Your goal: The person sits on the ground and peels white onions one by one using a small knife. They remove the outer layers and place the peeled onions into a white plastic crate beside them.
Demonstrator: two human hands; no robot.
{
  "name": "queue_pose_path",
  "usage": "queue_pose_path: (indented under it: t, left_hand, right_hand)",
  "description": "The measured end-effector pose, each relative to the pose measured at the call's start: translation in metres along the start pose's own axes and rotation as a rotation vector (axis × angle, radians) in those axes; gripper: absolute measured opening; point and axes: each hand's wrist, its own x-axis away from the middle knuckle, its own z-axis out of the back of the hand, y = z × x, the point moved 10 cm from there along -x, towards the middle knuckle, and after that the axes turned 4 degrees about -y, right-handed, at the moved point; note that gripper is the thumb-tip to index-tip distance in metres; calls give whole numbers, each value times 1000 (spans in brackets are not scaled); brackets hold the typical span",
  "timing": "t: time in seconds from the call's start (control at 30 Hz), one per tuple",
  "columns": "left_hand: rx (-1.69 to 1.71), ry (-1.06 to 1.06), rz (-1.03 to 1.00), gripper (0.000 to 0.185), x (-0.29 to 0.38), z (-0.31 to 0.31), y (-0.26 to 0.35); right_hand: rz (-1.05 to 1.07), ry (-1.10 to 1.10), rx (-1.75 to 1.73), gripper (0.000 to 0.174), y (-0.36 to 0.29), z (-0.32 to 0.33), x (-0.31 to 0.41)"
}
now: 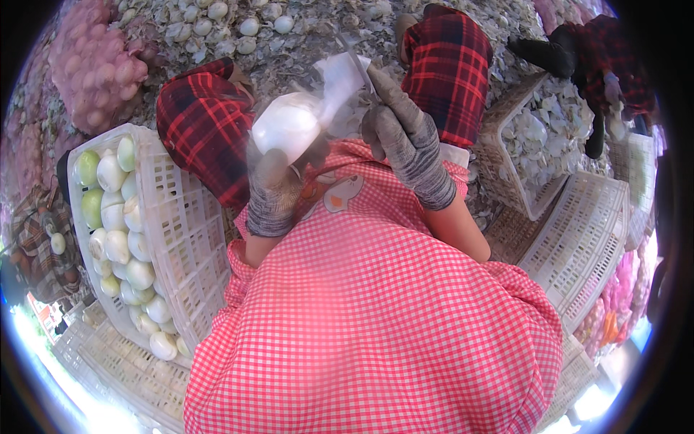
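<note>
In a grey knit glove, my left hand (277,190) grips a white onion (287,123) from below and the side, above my lap. My right hand (404,135), gloved the same way, holds a knife whose blade (358,62) points up and away from me. A pale strip of onion skin (342,81) stretches between the onion and the blade, partly blurred. The knife's handle is hidden inside my right fist. Below both hands lies a pink checked apron (358,271) with a printed figure.
At my left stands a white plastic crate (184,228) with many peeled onions (116,247). A crate of skins (507,157) and stacked crates (574,238) are at my right. Skins and loose onions (249,27) cover the ground ahead; a pink mesh sack (95,70) leans left. Other people sit on both sides.
</note>
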Motion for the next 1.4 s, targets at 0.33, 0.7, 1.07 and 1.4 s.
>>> queue_pose_path:
  t: [0.33,0.7,1.07,1.4]
  left_hand:
    - [50,95,-40,88,9,17,-3]
    - [-104,126,-64,73,11,13,1]
    - [327,86,137,88,20,18,-26]
    - [118,81,-18,71,11,12,-12]
  right_hand:
    - [-176,-8,360,50,15,12,-5]
    - [116,-310,290,55,-31,-50,13]
    - [-42,-102,188,43,-4,-15,-5]
    - [-460,-319,-450,55,2,-60,16]
